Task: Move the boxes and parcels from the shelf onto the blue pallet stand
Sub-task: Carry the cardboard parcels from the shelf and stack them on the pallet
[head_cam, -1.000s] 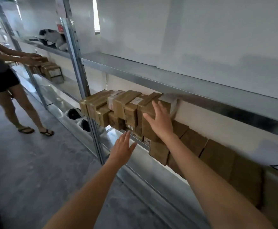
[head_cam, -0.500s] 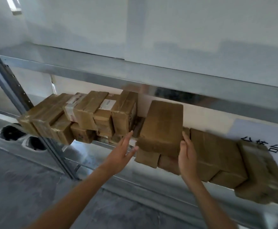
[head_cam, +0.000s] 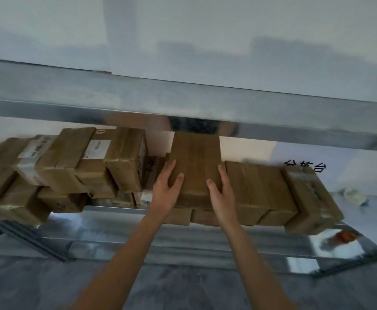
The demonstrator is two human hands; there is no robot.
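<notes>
Both hands were clamped on one tall brown box [head_cam: 195, 166] standing in the middle of the shelf [head_cam: 116, 210]. The left hand [head_cam: 166, 189] pressed its left side, fingers laid nearly straight along that face and the thumb across the front; the right hand [head_cam: 222, 191] mirrored it on the right side, thumb forward. Neither hand curled round an edge, so the hold looked like a squeeze between two flat palms.

Just left of the left hand stood a crowded cluster of taped parcels [head_cam: 82, 166], some bearing white labels. Touching the right hand's outer side was a row of larger boxes [head_cam: 261, 193] leaning against one another. Below both hands, smaller boxes [head_cam: 203, 217] lay under the gripped one. The blue pallet stand was not in view.

The step in hand seemed to be drawing this box off the shelf. To do it well, I would judge that the palms should press evenly and pull straight toward the body, since the box sat on others that could slide out with it. The upper shelf beam [head_cam: 183, 113] hung close above, so lifting high first looked unwise. Once the box clears the edge, shifting the fingers beneath would likely give a surer carry.
</notes>
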